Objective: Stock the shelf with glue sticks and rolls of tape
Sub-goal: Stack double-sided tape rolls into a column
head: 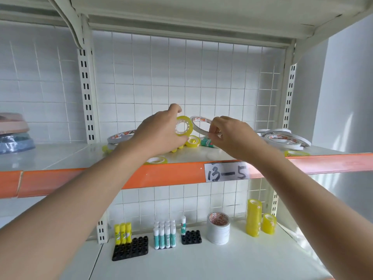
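1. Two hands are up at the upper shelf (181, 156) with the orange front edge. My left hand (159, 136) has its fingers and thumb curled round a yellow tape roll (183, 126), held on edge above the shelf board. My right hand (230, 136) pinches the rim of a thin white tape roll (198, 126) between thumb and fingertips, just beside the yellow one.

2. Sorted so far, as I judge it from the lower shelf (201, 261): three yellow glue sticks (122, 233) stand at the back of a black holder tray (131, 248), a block of white-and-teal glue sticks (164, 234) stands next to it, and one lone stick (183, 225) stands in a small black tray (191, 237).

3. Tape down there looks tidy too: a stack of white rolls (218, 229), a tall column of yellow rolls (254, 218), and a shorter yellow pile (269, 223) beside it.

4. Left to do, by my reading: the upper shelf holds loose stock. White rolls lie heaped at the right (282, 139) and behind my left wrist (121, 136), small yellow rolls (192, 141) lie scattered, and a green-labelled glue stick (207, 142) lies on its side.

5. Most holes in the large tray are unfilled, so I'd put the job around the middle, with the two held rolls not yet placed.
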Tool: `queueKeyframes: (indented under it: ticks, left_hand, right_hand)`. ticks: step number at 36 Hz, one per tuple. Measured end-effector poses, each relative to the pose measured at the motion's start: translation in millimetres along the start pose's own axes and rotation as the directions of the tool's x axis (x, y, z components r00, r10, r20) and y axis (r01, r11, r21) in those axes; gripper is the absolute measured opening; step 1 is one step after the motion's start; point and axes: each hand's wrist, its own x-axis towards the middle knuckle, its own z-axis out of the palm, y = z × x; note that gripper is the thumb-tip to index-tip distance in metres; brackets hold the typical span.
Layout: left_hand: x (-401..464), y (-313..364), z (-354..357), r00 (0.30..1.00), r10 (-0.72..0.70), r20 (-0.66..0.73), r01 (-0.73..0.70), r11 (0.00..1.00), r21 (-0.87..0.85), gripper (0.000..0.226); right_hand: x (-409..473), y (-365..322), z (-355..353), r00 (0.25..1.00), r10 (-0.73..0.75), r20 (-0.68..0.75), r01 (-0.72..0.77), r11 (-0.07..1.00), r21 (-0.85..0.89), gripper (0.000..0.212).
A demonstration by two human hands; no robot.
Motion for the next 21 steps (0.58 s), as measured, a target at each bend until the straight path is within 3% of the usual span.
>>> queueKeyframes:
  ticks: [11,21]
  left_hand:
    - [-94,27,-23,0.97,0.177,-0.168,-0.215,0.945,-0.245,0.048]
    - [-158,30,18,0.973,0.224,-0.06,-0.228,0.872,-0.432,0.055]
  right_hand:
    - [-93,-38,-51,0.966,0.109,-0.235,-0.097,0.993,0.063,0.006]
    - [-189,-74,-54,0.951,0.216,-0.223,-0.216,0.976,0.028,0.01]
